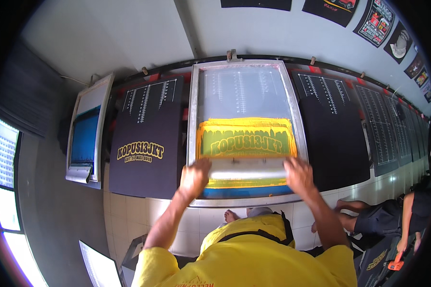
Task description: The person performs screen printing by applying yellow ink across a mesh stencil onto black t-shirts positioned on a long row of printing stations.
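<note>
A metal-framed printing screen (192, 119) lies flat over a dark shirt on a long table. Yellow ink (246, 126) covers the screen's middle band. A wide squeegee (246, 173) with a pale handle lies across the screen near its front edge. My left hand (195, 176) grips the squeegee's left end and my right hand (298, 174) grips its right end. Both forearms reach in from below, over my yellow shirt.
A printed dark shirt (146, 143) with yellow lettering lies left of the screen; more dark shirts (335, 124) run to the right. A second screen (87, 134) with blue mesh rests at the far left. A seated person (392, 215) is at lower right. White tiled table edge (143, 215).
</note>
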A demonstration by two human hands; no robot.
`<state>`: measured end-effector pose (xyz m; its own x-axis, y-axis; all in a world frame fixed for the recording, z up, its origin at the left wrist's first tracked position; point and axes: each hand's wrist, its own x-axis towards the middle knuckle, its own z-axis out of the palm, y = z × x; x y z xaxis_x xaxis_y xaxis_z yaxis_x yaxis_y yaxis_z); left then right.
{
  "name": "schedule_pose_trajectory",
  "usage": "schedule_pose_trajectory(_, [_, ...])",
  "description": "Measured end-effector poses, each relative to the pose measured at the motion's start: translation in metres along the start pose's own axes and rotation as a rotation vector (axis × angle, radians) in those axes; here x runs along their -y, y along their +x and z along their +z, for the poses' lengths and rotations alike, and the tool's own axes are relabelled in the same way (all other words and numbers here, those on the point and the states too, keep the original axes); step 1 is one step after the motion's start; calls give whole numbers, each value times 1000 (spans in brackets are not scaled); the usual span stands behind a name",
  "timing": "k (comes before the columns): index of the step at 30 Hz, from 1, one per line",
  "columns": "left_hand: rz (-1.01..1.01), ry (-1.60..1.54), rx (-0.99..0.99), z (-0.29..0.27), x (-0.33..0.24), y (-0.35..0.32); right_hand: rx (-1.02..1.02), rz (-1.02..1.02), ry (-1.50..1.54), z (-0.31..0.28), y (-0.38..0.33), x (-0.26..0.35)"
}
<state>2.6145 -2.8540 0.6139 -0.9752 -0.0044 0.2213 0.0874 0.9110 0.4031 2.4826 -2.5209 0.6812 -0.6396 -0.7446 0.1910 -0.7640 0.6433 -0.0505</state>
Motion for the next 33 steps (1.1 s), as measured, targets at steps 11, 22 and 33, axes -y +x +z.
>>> schedule_pose_trajectory(11, [-68,-15,-83,10,-25,-17,-62,-27,-90,9,-15,3])
schedule_pose_trajectory(22, [-88,66,65,16,37,99,64,2,-37,25,91,-57])
schedule_pose_trajectory(33, [7,4,-91,-10,-27,-19,-73,-10,-37,-8,-25,6])
